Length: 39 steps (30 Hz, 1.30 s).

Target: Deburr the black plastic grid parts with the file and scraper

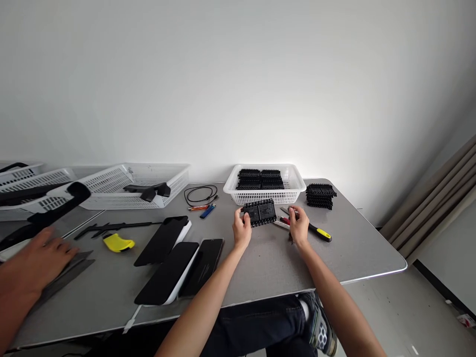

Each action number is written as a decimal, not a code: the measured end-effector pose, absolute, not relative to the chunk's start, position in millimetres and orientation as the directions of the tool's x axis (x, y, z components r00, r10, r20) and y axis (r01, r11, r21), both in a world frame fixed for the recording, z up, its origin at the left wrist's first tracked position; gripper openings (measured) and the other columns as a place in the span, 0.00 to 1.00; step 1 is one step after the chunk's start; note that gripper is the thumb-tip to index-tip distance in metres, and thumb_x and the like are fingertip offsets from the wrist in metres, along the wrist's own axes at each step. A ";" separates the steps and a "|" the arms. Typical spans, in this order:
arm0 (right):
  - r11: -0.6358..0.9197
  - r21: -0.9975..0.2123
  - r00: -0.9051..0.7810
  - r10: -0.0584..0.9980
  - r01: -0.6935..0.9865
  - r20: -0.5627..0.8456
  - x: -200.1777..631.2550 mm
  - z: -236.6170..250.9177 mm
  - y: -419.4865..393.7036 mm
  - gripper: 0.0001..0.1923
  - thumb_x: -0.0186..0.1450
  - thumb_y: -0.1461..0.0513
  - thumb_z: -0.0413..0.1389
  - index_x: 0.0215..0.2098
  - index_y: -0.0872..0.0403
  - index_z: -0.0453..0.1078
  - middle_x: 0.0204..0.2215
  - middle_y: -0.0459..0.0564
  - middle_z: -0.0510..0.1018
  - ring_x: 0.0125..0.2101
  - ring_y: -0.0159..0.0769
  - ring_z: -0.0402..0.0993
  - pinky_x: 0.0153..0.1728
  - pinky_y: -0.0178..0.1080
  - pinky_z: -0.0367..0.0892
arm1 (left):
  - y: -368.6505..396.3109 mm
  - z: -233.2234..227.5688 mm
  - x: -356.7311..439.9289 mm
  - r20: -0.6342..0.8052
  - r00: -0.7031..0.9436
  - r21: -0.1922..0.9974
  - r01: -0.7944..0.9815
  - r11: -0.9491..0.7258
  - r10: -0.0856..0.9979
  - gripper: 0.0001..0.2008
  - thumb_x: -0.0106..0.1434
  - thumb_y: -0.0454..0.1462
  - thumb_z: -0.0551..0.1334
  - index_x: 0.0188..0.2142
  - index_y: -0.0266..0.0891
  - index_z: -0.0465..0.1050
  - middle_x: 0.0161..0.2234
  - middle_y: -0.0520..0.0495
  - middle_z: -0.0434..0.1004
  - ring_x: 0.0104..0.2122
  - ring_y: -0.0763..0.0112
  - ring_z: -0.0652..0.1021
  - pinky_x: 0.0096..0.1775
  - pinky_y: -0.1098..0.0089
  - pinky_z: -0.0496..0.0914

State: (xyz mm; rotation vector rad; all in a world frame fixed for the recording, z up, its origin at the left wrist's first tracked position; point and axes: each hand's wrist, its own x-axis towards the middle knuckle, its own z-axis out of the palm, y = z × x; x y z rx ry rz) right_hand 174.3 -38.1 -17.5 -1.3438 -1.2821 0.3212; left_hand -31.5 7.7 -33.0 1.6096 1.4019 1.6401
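Note:
My left hand (241, 229) is closed on the left end of a flat black plastic part (260, 213) with toothed long edges. The part is tilted up, its face towards me, just in front of a white basket. To its right, my right hand (298, 225) is closed in a pinch; a dark, thin piece shows at its fingers and below them, too little to name. Close around that hand lie a yellow-and-black handled tool (320, 233), a red-handled tool (285, 220) and a white, slim tool (281, 224), partly hidden.
Similar black parts (260, 179) fill the white basket (265, 198); more stand stacked (320, 195) at right. Three phone-like slabs (167, 272) lie left of my forearm. A cable (201, 194), blue lighter (208, 211) and yellow-handled object (118, 243) lie leftward. Another person's hand (40, 258) works at far left.

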 end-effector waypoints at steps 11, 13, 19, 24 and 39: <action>0.339 -0.905 0.304 0.861 0.256 0.408 168.6 -13.9 -37.1 0.23 0.66 0.49 0.51 0.48 0.56 0.76 0.29 0.51 0.80 0.29 0.38 0.75 0.36 0.42 0.72 | -0.9 -23.3 -28.3 0.392 -0.210 0.914 0.196 -0.354 0.896 0.21 0.65 0.50 0.57 0.51 0.41 0.66 0.18 0.60 0.55 0.17 0.74 0.62 0.23 0.72 0.63; 0.340 -0.908 0.286 0.869 0.245 0.403 166.6 -14.9 -37.3 0.23 0.66 0.48 0.52 0.46 0.56 0.76 0.26 0.50 0.78 0.27 0.37 0.74 0.33 0.40 0.71 | -4.1 -17.6 -27.9 0.360 -0.209 0.930 0.150 -0.334 0.909 0.22 0.64 0.51 0.58 0.51 0.40 0.66 0.18 0.59 0.55 0.17 0.74 0.63 0.22 0.72 0.63; 0.375 -0.911 0.254 0.876 0.173 0.409 158.0 -13.2 -40.6 0.22 0.65 0.49 0.53 0.49 0.55 0.72 0.26 0.46 0.76 0.24 0.34 0.70 0.26 0.35 0.67 | -12.7 -8.4 -21.9 0.299 -0.192 0.954 0.037 -0.298 0.935 0.24 0.61 0.53 0.60 0.50 0.41 0.65 0.20 0.58 0.59 0.16 0.75 0.65 0.17 0.75 0.63; 0.400 -0.890 0.347 0.820 0.220 0.455 154.8 -12.2 -41.8 0.21 0.64 0.50 0.56 0.49 0.54 0.69 0.24 0.44 0.75 0.26 0.35 0.71 0.30 0.36 0.68 | -11.4 -8.5 -17.8 0.261 -0.095 0.956 -0.116 -0.271 0.961 0.25 0.58 0.53 0.63 0.49 0.43 0.63 0.26 0.54 0.68 0.17 0.76 0.68 0.16 0.75 0.65; 0.379 -0.849 0.572 0.628 0.368 0.528 164.2 0.7 -48.3 0.14 0.64 0.58 0.53 0.42 0.56 0.76 0.40 0.55 0.79 0.39 0.40 0.76 0.41 0.43 0.73 | -14.6 -6.5 -16.0 0.217 0.041 0.966 -0.151 -0.208 0.975 0.23 0.53 0.49 0.68 0.42 0.41 0.63 0.36 0.47 0.74 0.30 0.68 0.76 0.20 0.73 0.73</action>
